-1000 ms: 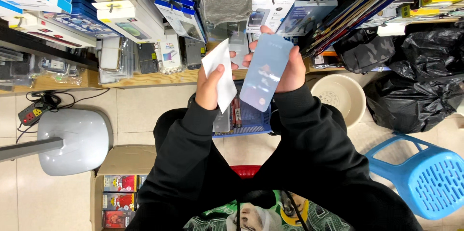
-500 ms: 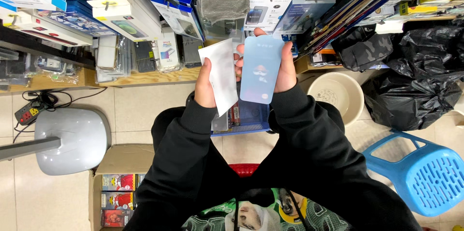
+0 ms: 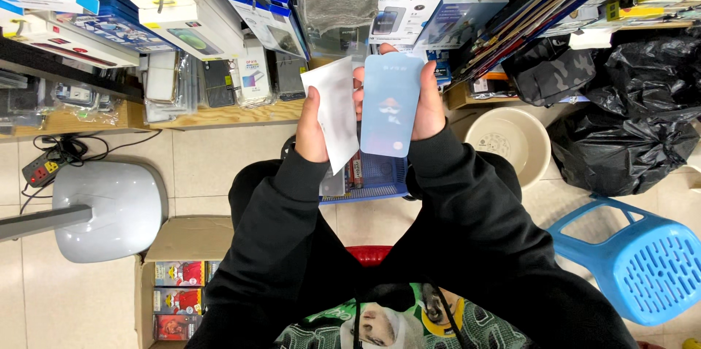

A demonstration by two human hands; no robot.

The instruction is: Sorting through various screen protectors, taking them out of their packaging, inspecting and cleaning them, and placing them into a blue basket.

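Observation:
My left hand (image 3: 312,126) grips a white paper sleeve (image 3: 334,109) by its left edge, held upright. Beside it, my right hand (image 3: 426,104) holds a light-blue rectangular sheet with rounded corners, like a phone screen protector (image 3: 389,104), by its right edge, its face toward me. The two pieces stand side by side, their inner edges almost touching. Both arms are in black sleeves. Below the hands a blue plastic basket (image 3: 380,181) with small items rests on my lap.
Shelves ahead carry stacked phone-accessory boxes (image 3: 197,24) and packets. A beige basin (image 3: 511,141) and black bags (image 3: 628,123) lie to the right, with a blue plastic stool (image 3: 635,258) at lower right. A grey stand base (image 3: 109,206) and an open cardboard box (image 3: 179,283) sit on the left floor.
The blue sheet has come upright from a tilt, and the white sleeve has shifted closer beside it. Both hands have stayed at about the same height.

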